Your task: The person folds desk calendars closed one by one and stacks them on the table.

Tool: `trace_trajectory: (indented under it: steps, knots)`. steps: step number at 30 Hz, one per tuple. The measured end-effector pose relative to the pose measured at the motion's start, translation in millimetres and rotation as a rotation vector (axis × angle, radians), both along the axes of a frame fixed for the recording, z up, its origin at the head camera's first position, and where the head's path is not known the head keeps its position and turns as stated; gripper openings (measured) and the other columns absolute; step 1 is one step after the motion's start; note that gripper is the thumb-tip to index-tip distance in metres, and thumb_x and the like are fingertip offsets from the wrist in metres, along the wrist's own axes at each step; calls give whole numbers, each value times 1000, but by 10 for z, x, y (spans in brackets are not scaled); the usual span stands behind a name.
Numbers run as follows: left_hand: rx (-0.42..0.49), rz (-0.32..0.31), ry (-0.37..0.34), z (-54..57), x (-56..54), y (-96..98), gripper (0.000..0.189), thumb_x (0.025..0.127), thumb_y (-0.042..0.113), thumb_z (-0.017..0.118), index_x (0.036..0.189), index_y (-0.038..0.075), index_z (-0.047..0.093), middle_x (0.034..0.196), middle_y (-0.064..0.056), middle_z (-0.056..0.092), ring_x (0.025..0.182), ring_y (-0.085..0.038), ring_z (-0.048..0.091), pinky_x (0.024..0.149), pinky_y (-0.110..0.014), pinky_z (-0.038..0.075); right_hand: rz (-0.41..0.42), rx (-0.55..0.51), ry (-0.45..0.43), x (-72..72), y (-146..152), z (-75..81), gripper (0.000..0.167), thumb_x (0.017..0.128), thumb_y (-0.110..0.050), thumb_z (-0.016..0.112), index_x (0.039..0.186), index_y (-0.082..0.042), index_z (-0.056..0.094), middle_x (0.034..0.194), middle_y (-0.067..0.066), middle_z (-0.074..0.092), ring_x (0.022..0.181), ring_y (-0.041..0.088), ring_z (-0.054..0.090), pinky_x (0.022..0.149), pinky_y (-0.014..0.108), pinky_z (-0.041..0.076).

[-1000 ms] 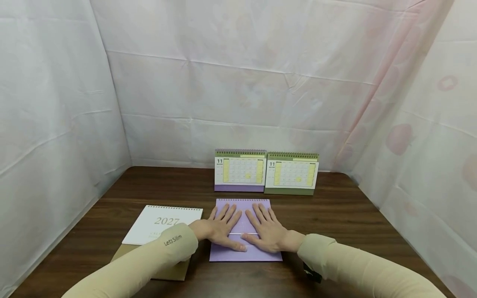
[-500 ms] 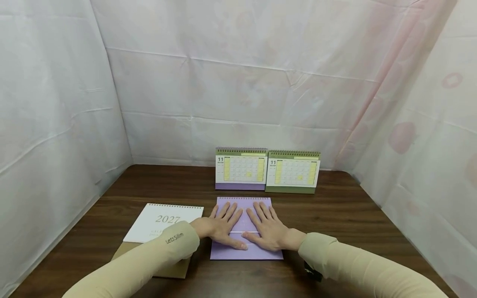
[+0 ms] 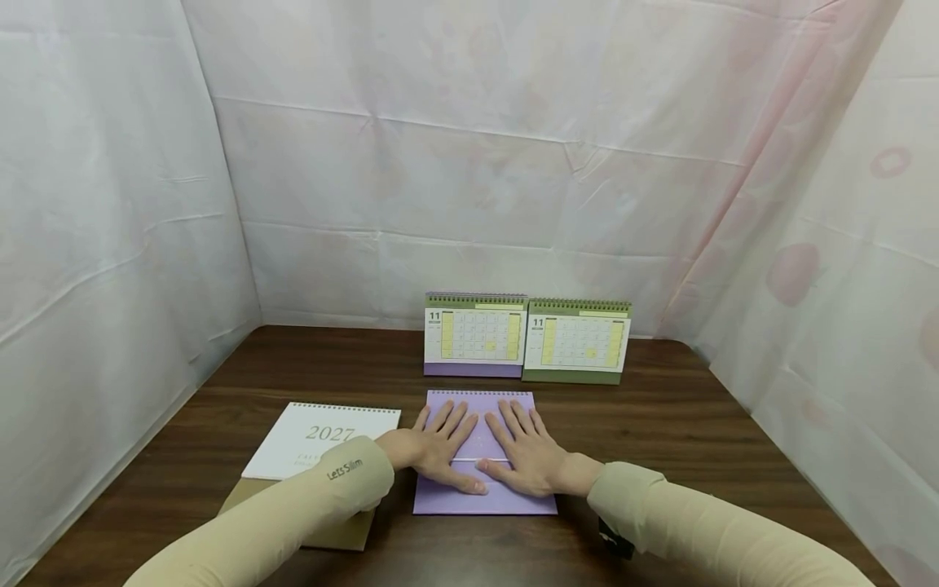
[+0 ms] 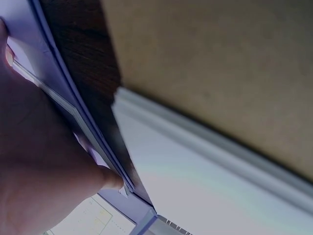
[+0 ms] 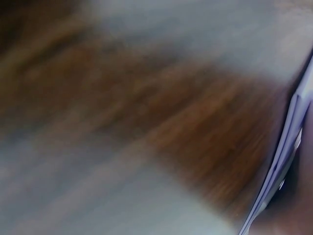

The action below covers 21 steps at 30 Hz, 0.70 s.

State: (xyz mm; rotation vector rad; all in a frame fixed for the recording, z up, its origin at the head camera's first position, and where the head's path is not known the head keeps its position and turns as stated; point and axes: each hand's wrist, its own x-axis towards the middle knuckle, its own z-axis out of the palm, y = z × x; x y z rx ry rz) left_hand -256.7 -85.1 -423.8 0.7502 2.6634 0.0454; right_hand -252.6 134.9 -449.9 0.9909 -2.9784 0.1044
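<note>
A purple spiral-bound desk calendar [image 3: 480,501] lies flat on the table in the middle of the head view, its rings along the far edge. My left hand [image 3: 440,448] rests palm down on its left half, fingers spread toward the rings. On the right half lies my right hand [image 3: 524,456], likewise spread, and the two thumbs sit close together near a pale line across the cover. In the left wrist view, part of the left hand [image 4: 44,161] overlaps the purple calendar's layered edge. The right wrist view shows the purple edge [image 5: 279,166] at its right side.
A white calendar marked 2027 [image 3: 330,432] with a tan base lies at the left, partly hidden under the left sleeve. Behind stand two calendars showing 11, one purple-based [image 3: 475,336] and one green-based [image 3: 575,342]. Pale curtains [image 3: 469,163] surround the dark wooden table [image 3: 660,424].
</note>
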Motion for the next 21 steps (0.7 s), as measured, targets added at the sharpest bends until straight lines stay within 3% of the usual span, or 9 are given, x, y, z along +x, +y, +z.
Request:
trace_trajectory:
  steps: [10,17,21]
  knots:
    - [-18,-3,17,-14,1,5,122,67,96,35,156,24,-6,163,-3,-17,150,-26,-16,119,-58,-8,-2,10,-9,-1,-3,11,84,95,-70,23,156,-12,16,162,19,6,150,38,3,117,63,9]
    - [-9,10,46,176,129,-10,113,76,86,44,157,18,3,164,-9,-4,152,-31,-3,120,-58,5,13,-11,-48,-33,-27,45,91,93,-71,28,155,-6,16,162,19,6,150,39,5,117,62,10]
    - [63,7,53,260,104,19,103,84,77,45,156,12,13,163,-16,3,151,-35,6,119,-59,13,-13,-49,-77,-52,16,164,90,95,-68,30,153,-1,19,162,20,10,150,37,8,118,60,14]
